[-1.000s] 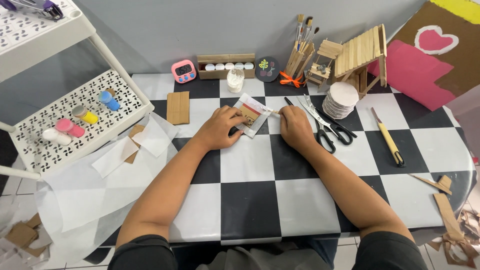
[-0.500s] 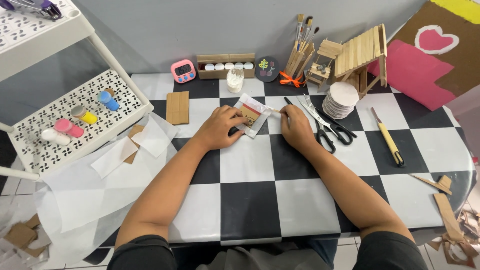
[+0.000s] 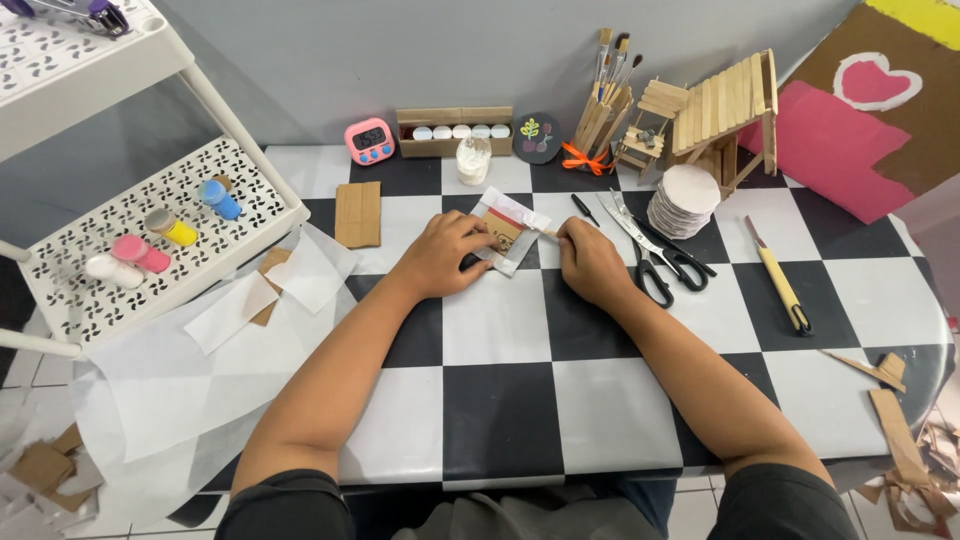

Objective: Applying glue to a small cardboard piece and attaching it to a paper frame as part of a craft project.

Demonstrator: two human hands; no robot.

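A small clear plastic bag (image 3: 510, 226) with wooden sticks inside lies on the black-and-white checkered table (image 3: 500, 400). My left hand (image 3: 442, 252) rests flat on the bag's left side and pins it down. My right hand (image 3: 590, 262) sits just right of the bag, fingers pinched on a thin wooden stick (image 3: 551, 233) that pokes out of the bag's open end.
Black scissors (image 3: 655, 258) and a yellow craft knife (image 3: 780, 280) lie to the right. A stack of round pads (image 3: 683, 200), a stick house (image 3: 715, 115), a brush holder (image 3: 603, 110), a pink timer (image 3: 369, 140) and a paint box (image 3: 454, 130) line the back. A white trolley (image 3: 150, 230) stands left.
Both hands stay at the bag; the right hand has shifted slightly, with the stick drawn a little out of the bag.
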